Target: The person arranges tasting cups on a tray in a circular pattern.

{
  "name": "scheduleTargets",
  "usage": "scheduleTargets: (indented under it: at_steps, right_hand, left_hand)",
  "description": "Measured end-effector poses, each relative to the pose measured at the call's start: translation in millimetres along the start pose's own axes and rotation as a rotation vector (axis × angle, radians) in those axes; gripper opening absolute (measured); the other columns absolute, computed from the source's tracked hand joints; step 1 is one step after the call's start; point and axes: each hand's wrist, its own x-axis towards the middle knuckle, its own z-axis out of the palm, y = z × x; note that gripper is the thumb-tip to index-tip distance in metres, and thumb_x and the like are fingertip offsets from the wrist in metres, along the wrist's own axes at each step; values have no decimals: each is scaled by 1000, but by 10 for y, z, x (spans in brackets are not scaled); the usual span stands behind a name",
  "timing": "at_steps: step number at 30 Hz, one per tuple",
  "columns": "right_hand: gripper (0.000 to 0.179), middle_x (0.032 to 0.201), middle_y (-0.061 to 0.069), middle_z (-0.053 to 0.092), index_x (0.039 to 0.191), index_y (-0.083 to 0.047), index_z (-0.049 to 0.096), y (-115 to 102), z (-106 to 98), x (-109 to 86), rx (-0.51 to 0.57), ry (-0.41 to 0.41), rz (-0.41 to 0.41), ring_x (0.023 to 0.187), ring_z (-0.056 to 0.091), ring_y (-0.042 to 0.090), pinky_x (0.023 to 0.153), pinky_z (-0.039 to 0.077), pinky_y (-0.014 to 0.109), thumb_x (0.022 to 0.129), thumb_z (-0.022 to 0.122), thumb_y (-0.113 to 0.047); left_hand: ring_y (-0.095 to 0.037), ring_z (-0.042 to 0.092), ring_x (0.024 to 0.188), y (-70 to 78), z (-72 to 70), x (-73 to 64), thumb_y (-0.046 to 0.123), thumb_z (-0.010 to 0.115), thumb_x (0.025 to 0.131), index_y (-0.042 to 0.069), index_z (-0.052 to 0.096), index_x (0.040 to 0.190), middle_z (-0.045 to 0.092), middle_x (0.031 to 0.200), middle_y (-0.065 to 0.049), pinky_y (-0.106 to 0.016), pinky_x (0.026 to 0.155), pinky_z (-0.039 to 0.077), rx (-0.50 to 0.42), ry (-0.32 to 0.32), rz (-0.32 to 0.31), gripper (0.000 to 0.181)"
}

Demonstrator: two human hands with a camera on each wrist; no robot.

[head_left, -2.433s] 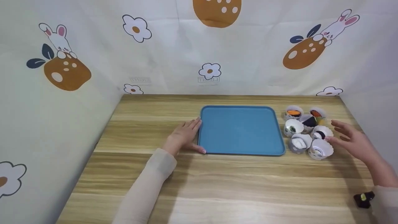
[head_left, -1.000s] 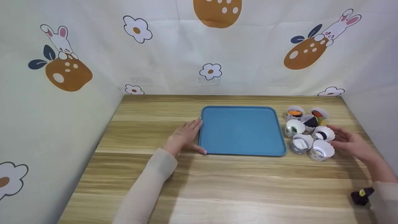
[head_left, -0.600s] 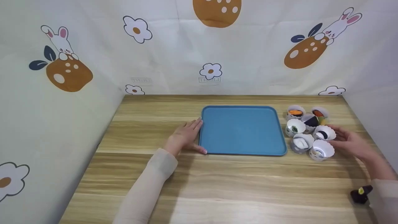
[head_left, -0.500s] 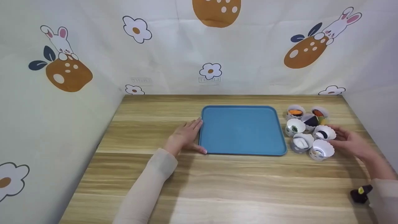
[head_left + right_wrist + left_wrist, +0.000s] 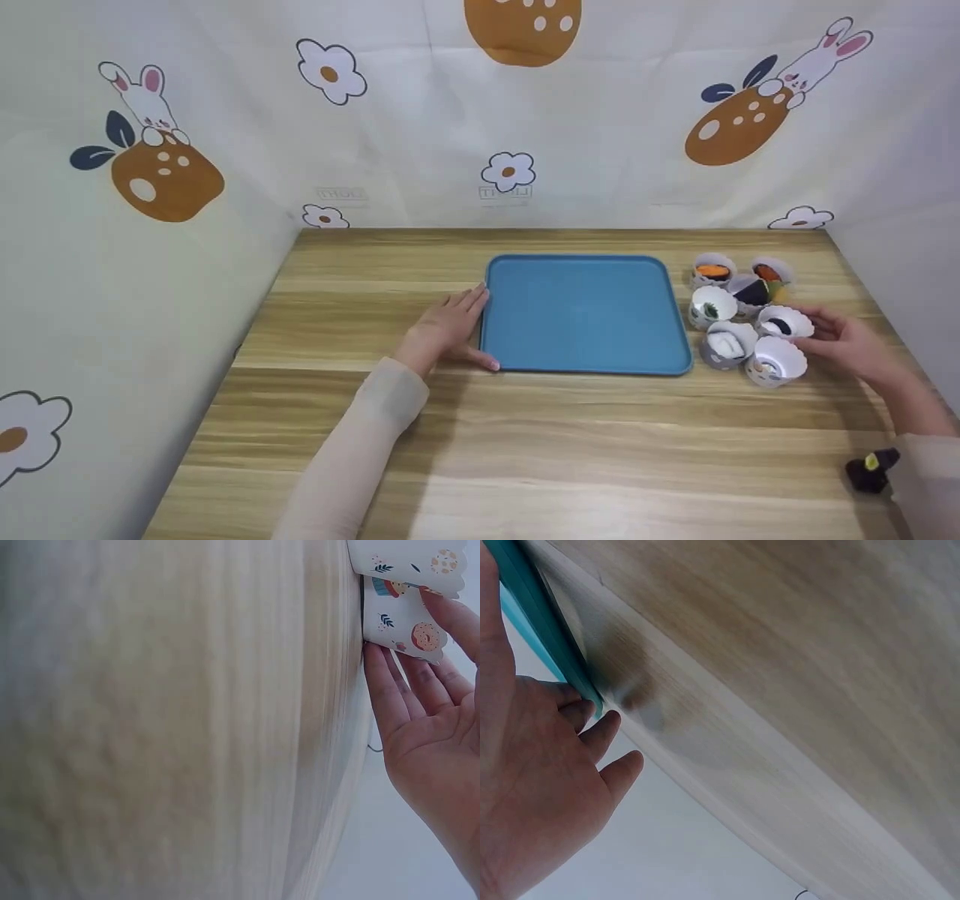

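My left hand (image 5: 448,328) rests with straight fingers and thumb along the left edge of a blue tray (image 5: 585,315); the left wrist view shows its fingertips at the tray's rim (image 5: 547,622). My right hand (image 5: 855,345) grips a white paper cup (image 5: 804,324) with a scalloped rim, thumb in front and fingers behind. Inside that cup lies a white piece with a black band (image 5: 778,325), like sushi. In the right wrist view, the printed cup (image 5: 401,619) sits between thumb and fingers, beside another cup (image 5: 409,559).
Several more paper cups crowd right of the tray. They hold an orange-topped piece (image 5: 711,271), a red-topped one (image 5: 765,272), a black wedge (image 5: 751,292) and white pieces (image 5: 724,345). A small black object with a yellow-green patch (image 5: 868,472) stands near the right sleeve.
My right hand has come in from the right, open at first, and closed round the cup, which has now shifted slightly right. My left hand stays at the tray's edge.
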Motion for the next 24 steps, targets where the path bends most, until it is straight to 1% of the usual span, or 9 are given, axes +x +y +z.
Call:
scheduleTargets:
  at_steps: [4, 7, 12, 14, 17, 19, 21, 24]
  right_hand:
    - [50, 111, -32, 64, 124, -28, 60, 11, -7, -12, 0, 1, -20, 99, 60, -16, 79, 50, 4, 91, 61, 10]
    - [50, 110, -31, 65, 123, -29, 60, 10, -7, -20, 0, 7, -20, 99, 61, -16, 79, 50, 5, 91, 60, 10]
    - [49, 106, -33, 64, 119, -34, 59, -5, -25, -36, -18, 29, 37, 96, 60, -17, 77, 50, 4, 92, 62, 7]
    - [45, 105, -36, 62, 118, -34, 57, -18, -30, -42, -46, 45, 67, 96, 58, -19, 76, 49, 3, 93, 64, 3]
    - [38, 103, -38, 58, 119, -29, 56, -45, -33, -50, -96, 66, 109, 96, 55, -22, 77, 48, 2, 93, 67, -4]
    - [35, 102, -40, 56, 119, -30, 56, -70, -38, -57, -125, 80, 134, 95, 53, -24, 76, 46, 1, 93, 70, -10]
    - [35, 102, -39, 58, 119, -29, 57, -96, -42, -62, -117, 89, 144, 95, 56, -22, 75, 48, 3, 93, 70, -10]
    - [37, 102, -36, 62, 117, -33, 58, -135, -57, -68, -78, 92, 136, 93, 60, -19, 74, 50, 5, 93, 69, -6]
  left_hand:
    - [-26, 9, 157, -1, 2, 4, 78, 66, 74, 8, 3, 161, 0, 170, -7, -47, 128, 14, 1, 0, -2, 128]
    - [-26, 9, 157, -1, 1, 5, 78, 66, 74, 8, 3, 161, 0, 170, -8, -47, 128, 13, 2, -1, -3, 128]
    - [-26, 9, 157, -2, 0, -1, 77, 67, 74, 8, 3, 161, 0, 170, -7, -47, 128, 13, -8, 1, -1, 128]
    - [-26, 8, 158, -2, 1, -3, 77, 67, 75, 8, 3, 161, -1, 170, -7, -47, 128, 12, -12, 1, 0, 128]
    - [-26, 8, 158, -5, 5, -1, 77, 66, 75, 8, 3, 161, -1, 170, -8, -46, 128, 12, -10, 3, 3, 127]
    - [-26, 8, 157, -6, 7, -2, 77, 66, 75, 8, 3, 161, -1, 170, -8, -46, 128, 12, -9, 3, 5, 127]
    - [-26, 8, 158, -7, 10, -5, 77, 66, 75, 9, 3, 161, -1, 170, -7, -46, 128, 12, -18, 5, 4, 127]
    - [-25, 7, 158, -9, 13, -8, 78, 67, 74, 9, 2, 161, -1, 170, -6, -46, 128, 12, -36, 6, -1, 128]
